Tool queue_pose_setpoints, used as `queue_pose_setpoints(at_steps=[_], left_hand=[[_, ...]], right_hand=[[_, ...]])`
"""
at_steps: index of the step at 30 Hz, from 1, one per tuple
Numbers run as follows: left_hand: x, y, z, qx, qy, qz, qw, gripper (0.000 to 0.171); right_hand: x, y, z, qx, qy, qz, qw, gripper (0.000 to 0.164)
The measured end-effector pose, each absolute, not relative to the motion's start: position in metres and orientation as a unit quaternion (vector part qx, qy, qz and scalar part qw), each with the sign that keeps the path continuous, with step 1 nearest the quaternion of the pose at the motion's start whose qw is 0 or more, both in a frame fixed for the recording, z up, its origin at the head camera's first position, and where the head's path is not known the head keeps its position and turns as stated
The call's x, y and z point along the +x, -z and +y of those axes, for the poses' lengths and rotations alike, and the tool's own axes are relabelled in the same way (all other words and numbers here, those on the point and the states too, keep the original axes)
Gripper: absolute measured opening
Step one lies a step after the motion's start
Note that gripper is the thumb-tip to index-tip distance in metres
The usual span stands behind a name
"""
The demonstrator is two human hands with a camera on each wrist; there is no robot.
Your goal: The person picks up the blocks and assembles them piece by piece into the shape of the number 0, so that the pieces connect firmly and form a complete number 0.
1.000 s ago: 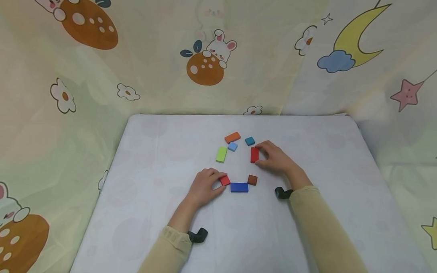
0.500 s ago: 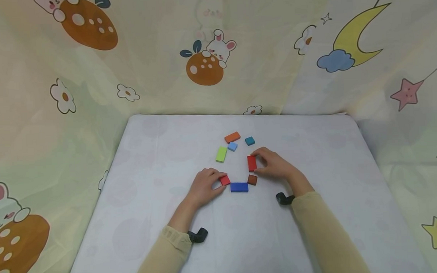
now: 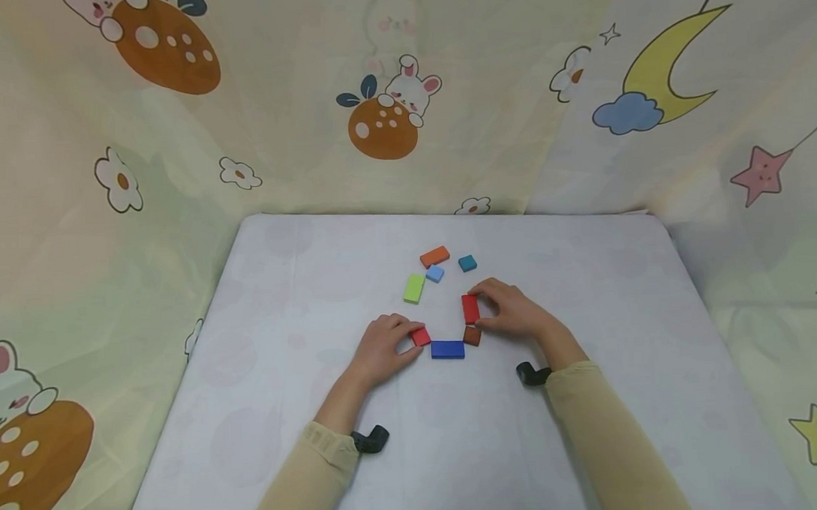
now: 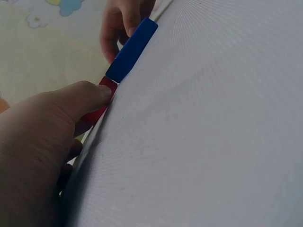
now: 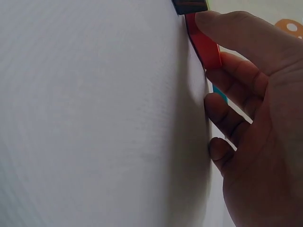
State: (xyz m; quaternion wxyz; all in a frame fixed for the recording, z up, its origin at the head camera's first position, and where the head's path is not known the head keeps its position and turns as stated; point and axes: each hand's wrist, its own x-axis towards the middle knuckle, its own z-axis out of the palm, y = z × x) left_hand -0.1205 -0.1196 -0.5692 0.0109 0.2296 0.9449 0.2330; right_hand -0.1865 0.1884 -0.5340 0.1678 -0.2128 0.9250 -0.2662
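My left hand (image 3: 382,350) pinches a small red block (image 3: 421,336) between thumb and finger on the white table. Touching that block's corner is a long blue block (image 3: 448,350), also seen end to end with it in the left wrist view. At the blue block's right end lies a brown block (image 3: 473,336), set at a slight angle. My right hand (image 3: 515,307) grips a longer red block (image 3: 470,309) by its two ends, just behind the brown block. In the right wrist view the thumb lies on this red block (image 5: 205,42), whose end meets a dark block (image 5: 190,5).
Behind the hands lie a lime green block (image 3: 413,288), a light blue block (image 3: 435,273), an orange block (image 3: 435,256) and a teal block (image 3: 467,263). A patterned cloth (image 3: 296,139) hangs behind the table (image 3: 252,410).
My right hand has drawn the longer red block toward the front and slightly left, up to the brown block. The left hand and the other blocks stay where they were.
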Motion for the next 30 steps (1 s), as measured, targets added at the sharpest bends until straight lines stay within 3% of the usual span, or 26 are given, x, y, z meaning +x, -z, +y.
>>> queue_pose_setpoints(at_steps=[7,13,22,30], left_hand=[[-0.121,0.569,-0.120,0.228,-0.233,0.945,0.017,0.045],[-0.122,0.570,-0.120,0.232,-0.234,0.944,0.014,0.044],[-0.122,0.572,-0.119,0.229,-0.232,0.945,0.015,0.044],[-0.122,0.572,-0.120,0.230,-0.227,0.946,0.017,0.044]], right_hand=[[-0.186,0.532,0.189,-0.216,0.270,0.923,0.168,0.057],[-0.187,0.535,0.194,-0.208,0.279,0.921,0.172,0.067],[-0.175,0.540,0.198,-0.183,0.320,0.918,0.145,0.050],[-0.154,0.548,0.196,-0.152,0.328,0.924,0.124,0.046]])
